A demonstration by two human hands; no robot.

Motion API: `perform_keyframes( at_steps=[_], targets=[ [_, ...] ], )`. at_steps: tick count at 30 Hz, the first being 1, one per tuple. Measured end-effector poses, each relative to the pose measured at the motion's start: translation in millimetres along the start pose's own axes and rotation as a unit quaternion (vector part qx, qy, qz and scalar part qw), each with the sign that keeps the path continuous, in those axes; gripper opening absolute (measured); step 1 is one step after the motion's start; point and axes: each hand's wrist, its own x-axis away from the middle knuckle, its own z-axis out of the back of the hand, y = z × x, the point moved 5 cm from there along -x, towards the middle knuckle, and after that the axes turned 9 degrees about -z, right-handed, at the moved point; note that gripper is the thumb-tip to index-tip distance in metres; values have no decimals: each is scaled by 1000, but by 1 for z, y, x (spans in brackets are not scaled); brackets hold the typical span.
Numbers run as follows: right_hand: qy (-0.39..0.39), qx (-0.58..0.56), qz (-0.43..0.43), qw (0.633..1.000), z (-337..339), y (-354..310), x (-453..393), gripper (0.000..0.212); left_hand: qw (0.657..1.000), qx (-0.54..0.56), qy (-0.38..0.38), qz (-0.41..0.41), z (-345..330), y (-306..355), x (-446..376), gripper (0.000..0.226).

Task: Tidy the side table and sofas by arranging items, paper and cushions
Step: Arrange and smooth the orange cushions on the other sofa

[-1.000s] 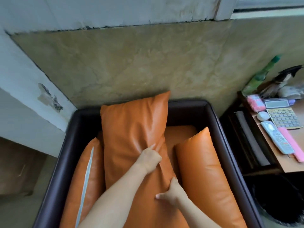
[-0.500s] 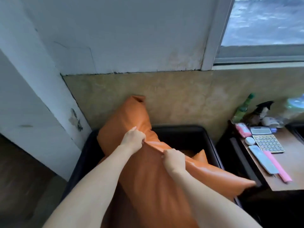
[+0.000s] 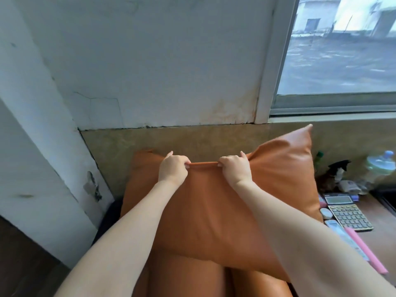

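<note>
Cushion step: left hand point(image 3: 173, 168) and right hand point(image 3: 235, 169) both grip the big orange leather cushion point(image 3: 214, 213) along its top edge, fingers curled tight. Next it probably needs setting down straight against the sofa's back edge.

1. Both bare forearms reach forward and up from the bottom corners of the view, converging toward the top edge of the orange cushion point(image 3: 210, 211).
2. The left hand point(image 3: 173, 169) sits left of the middle of that edge, knuckles up, fingers curled over and pinching the edge, thumb tip raised at the far side.
3. The right hand point(image 3: 235, 169) sits right of the middle of the edge, level with the left, fingers likewise curled round the fold, thumb up.
4. The hands are apart, a short taut stretch of edge between them.
5. Both wrists are nearly straight.
</note>
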Motion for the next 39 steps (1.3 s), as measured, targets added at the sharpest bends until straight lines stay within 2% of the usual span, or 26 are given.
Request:
perform_keyframes(
  at_steps=[2, 5, 7, 9, 11, 12, 14, 18, 21, 24, 27, 31, 33, 34, 36, 37, 39],
  targets=[
    [30, -25, 18, 999, 9, 0, -19, 25, 999, 5, 45, -16, 6, 2, -11, 30],
    [76, -87, 24, 993, 0, 11, -28, 26, 984, -24, 136, -113, -3, 4, -20, 20],
    [56, -108, 7, 993, -26, 26, -18, 30, 977, -60, 137, -154, -29, 2, -10, 16],
    [-25, -78, -16, 997, -66, 43, 3, 32, 982, -73, 67, -164, -71, -3, 11, 18],
    [-97, -28, -19, 995, -108, 59, 29, 34, 990, -55, -19, -132, -115, -9, 39, 21],
    [-106, -15, -9, 994, -123, 63, 41, 32, 993, -41, -48, -103, -131, -13, 52, 19],
    [-68, -9, 13, 998, -141, 66, 52, 28, 992, -36, -103, -57, -153, -22, 59, 22],
    [-17, 3, 20, 1000, -156, 69, 55, 35, 969, 36, -243, -39, -155, -45, 34, 22],
    [23, 7, 35, 999, -157, 69, 61, 30, 956, -3, -286, -62, -145, -72, 8, 65],
    [51, 3, 51, 997, -162, 72, 70, 43, 919, -102, -380, -12, -140, -119, 1, 100],
    [67, 26, 70, 995, -163, 72, 78, 42, 863, -158, -480, 16, -154, -138, 27, 104],
    [53, -5, 58, 997, -155, 58, 62, 56, 849, -146, -508, 6, -176, -136, 61, 98],
    [-15, -16, 30, 999, -147, 53, 31, 64, 850, -136, -509, 10, -176, -138, 70, 96],
    [-84, 9, 4, 996, -145, 57, 14, 72, 851, -132, -507, 10, -175, -139, 73, 95],
    [-250, 90, -48, 963, -151, 69, -8, 100, 861, -124, -493, 6, -173, -139, 76, 91],
    [-311, 134, -60, 939, -154, 76, -12, 107, 870, -121, -478, 5, -172, -138, 76, 88],
    [-364, 191, -52, 910, -159, 82, -9, 98, 896, -124, -427, 11, -169, -137, 73, 73]
  ],
)
